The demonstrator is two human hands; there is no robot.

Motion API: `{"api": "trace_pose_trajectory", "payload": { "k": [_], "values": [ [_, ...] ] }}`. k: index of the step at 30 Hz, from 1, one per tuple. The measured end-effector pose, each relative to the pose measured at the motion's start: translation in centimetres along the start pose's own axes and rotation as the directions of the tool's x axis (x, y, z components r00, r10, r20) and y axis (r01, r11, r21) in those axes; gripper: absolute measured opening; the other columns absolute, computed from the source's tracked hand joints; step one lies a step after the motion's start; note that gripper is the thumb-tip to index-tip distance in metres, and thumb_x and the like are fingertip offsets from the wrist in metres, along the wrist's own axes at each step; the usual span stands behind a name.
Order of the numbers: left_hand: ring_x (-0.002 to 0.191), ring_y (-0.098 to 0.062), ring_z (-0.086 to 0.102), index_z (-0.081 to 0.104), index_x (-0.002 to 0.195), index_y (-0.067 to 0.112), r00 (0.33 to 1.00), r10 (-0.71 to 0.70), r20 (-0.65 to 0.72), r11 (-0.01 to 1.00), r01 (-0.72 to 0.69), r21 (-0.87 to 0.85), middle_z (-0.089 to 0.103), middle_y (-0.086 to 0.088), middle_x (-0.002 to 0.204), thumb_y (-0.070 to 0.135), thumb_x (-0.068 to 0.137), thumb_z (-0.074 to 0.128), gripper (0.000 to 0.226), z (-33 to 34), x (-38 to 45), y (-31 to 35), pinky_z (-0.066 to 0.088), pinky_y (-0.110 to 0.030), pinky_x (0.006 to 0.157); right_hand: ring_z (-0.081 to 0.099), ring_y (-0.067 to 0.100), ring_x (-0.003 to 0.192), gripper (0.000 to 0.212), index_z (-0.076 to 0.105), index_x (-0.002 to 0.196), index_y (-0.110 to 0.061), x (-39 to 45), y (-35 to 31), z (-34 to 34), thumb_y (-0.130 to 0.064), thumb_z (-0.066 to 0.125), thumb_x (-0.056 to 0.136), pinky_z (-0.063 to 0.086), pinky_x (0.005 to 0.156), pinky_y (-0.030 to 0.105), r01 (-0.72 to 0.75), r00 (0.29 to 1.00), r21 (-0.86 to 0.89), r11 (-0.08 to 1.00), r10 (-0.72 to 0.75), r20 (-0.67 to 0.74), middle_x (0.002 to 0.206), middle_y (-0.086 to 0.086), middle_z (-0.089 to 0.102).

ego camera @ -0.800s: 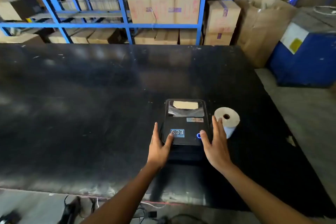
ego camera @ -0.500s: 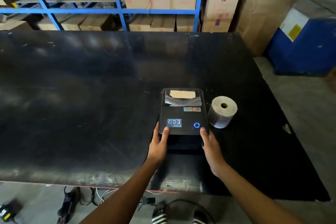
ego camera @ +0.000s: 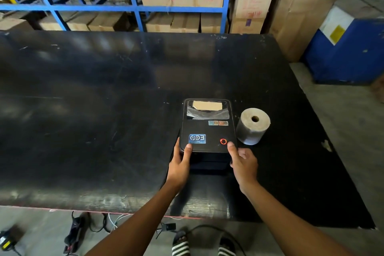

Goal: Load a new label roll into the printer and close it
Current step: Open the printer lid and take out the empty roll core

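A black label printer (ego camera: 207, 131) sits on the black table (ego camera: 104, 100), near its front right. A clear window at the back of its lid shows a brown cardboard core inside. A ring light on the lid glows red. My left hand (ego camera: 180, 162) grips the lid's front left corner, thumb on top and fingers along the side. My right hand (ego camera: 243, 162) grips the front right corner, thumb beside the red ring. A white label roll (ego camera: 252, 131) stands on end just right of the printer, untouched.
Blue shelving (ego camera: 135, 6) with cardboard boxes runs behind the table. A large cardboard box (ego camera: 301, 12) and a blue machine (ego camera: 349, 48) stand to the right. Cables and a power strip (ego camera: 76, 233) lie on the floor below the front edge.
Both hands slid back from the lid's top to its front corners and took hold there. The ring light went from blue to red. The roll has not moved.
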State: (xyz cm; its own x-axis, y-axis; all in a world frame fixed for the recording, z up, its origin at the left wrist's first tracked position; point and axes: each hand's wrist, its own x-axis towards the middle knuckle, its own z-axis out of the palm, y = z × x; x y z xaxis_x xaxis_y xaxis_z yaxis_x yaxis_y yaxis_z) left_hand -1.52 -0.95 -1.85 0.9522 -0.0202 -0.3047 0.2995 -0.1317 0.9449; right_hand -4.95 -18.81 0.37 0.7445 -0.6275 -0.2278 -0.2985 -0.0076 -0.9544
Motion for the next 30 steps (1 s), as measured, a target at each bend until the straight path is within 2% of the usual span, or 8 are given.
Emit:
{"api": "trace_pose_trajectory", "payload": {
  "k": [5, 8, 11, 14, 21, 25, 28, 30],
  "values": [
    [0.125, -0.006, 0.05, 0.033, 0.154, 0.034, 0.999, 0.023, 0.034, 0.999, -0.022, -0.027, 0.055, 0.015, 0.135, 0.065, 0.087, 0.048, 0.076, -0.3, -0.3, 0.3, 0.036, -0.014, 0.101, 0.063, 0.025, 0.083, 0.065, 0.056, 0.095, -0.008, 0.2, 0.4, -0.4, -0.069, 0.06, 0.073, 0.054, 0.083, 0.045, -0.021, 0.988, -0.026, 0.999, 0.024, 0.149, 0.09, 0.007, 0.066],
    [0.134, -0.012, 0.05, 0.024, 0.158, 0.024, 0.991, 0.028, 0.129, 0.998, -0.021, -0.056, 0.055, 0.002, 0.144, 0.047, 0.086, 0.06, 0.085, -1.3, 0.1, -0.1, 0.044, -0.004, 0.096, 0.057, 0.012, 0.114, 0.076, 0.047, 0.128, -0.022, 0.4, 0.8, -1.0, -0.07, 0.059, 0.07, 0.047, 0.097, 0.034, 0.039, 0.95, -0.021, 0.999, -0.031, 0.31, 0.132, 0.003, 0.058],
    [0.136, -0.011, 0.045, -0.002, 0.16, 0.022, 0.967, -0.001, 0.253, 1.0, -0.007, 0.029, 0.048, 0.007, 0.147, 0.01, 0.08, 0.081, 0.116, -2.3, 1.0, -0.9, 0.039, -0.027, 0.113, 0.032, 0.004, 0.139, 0.103, 0.013, 0.151, -0.038, 1.2, 0.6, -2.0, -0.06, 0.074, 0.071, 0.029, 0.113, 0.033, 0.169, 0.878, -0.09, 0.982, -0.108, 0.465, 0.155, -0.011, 0.031],
    [0.139, -0.013, 0.042, -0.021, 0.157, 0.027, 0.944, -0.06, 0.325, 0.989, 0.013, 0.147, 0.042, 0.007, 0.15, 0.001, 0.071, 0.089, 0.142, -2.6, 2.2, -1.7, 0.035, -0.037, 0.119, 0.017, 0.006, 0.146, 0.122, -0.003, 0.153, -0.037, 2.1, -0.2, -2.2, -0.044, 0.083, 0.067, 0.021, 0.119, 0.039, 0.333, 0.813, -0.222, 0.916, -0.16, 0.559, 0.161, -0.009, 0.017],
    [0.123, -0.02, 0.062, 0.05, 0.137, 0.026, 0.971, -0.099, 0.216, 0.98, 0.056, 0.193, 0.068, 0.01, 0.12, 0.01, 0.065, 0.092, 0.085, -2.3, 3.8, -3.6, 0.05, -0.021, 0.093, 0.043, 0.003, 0.133, 0.111, 0.016, 0.152, -0.037, 2.3, -1.5, -2.4, -0.03, 0.086, 0.066, 0.036, 0.113, 0.04, 0.324, 0.806, -0.202, 0.924, -0.158, 0.57, 0.144, -0.014, 0.048],
    [0.121, -0.017, 0.063, 0.047, 0.139, 0.034, 0.973, -0.089, 0.213, 0.971, 0.038, 0.235, 0.068, 0.014, 0.118, 0.021, 0.068, 0.092, 0.084, -2.4, 3.7, -3.5, 0.05, -0.021, 0.094, 0.05, 0.003, 0.126, 0.091, 0.032, 0.147, -0.03, 2.9, -3.3, -1.8, -0.03, 0.083, 0.072, 0.041, 0.107, 0.032, 0.273, 0.855, -0.089, 0.958, -0.199, 0.48, 0.138, -0.01, 0.054],
    [0.121, -0.006, 0.057, 0.023, 0.157, 0.033, 0.977, -0.062, 0.202, 0.962, 0.005, 0.272, 0.063, 0.011, 0.128, 0.021, 0.072, 0.09, 0.109, -2.3, 3.3, -3.2, 0.043, -0.021, 0.103, 0.063, -0.001, 0.103, 0.057, 0.046, 0.118, -0.034, 4.5, -7.0, -0.4, -0.028, 0.082, 0.074, 0.051, 0.085, 0.016, 0.237, 0.91, 0.081, 0.968, -0.25, 0.33, 0.118, -0.006, 0.064],
    [0.118, -0.002, 0.053, 0.017, 0.16, 0.029, 0.977, -0.062, 0.202, 0.954, -0.001, 0.299, 0.062, 0.012, 0.128, 0.022, 0.073, 0.089, 0.113, -2.3, 3.2, -2.9, 0.04, -0.018, 0.102, 0.065, 0.006, 0.093, 0.053, 0.042, 0.107, -0.027, 5.9, -9.7, 1.1, -0.038, 0.081, 0.072, 0.051, 0.078, 0.019, 0.228, 0.946, 0.099, 0.969, -0.244, 0.211, 0.107, -0.002, 0.064]
  ]
}}
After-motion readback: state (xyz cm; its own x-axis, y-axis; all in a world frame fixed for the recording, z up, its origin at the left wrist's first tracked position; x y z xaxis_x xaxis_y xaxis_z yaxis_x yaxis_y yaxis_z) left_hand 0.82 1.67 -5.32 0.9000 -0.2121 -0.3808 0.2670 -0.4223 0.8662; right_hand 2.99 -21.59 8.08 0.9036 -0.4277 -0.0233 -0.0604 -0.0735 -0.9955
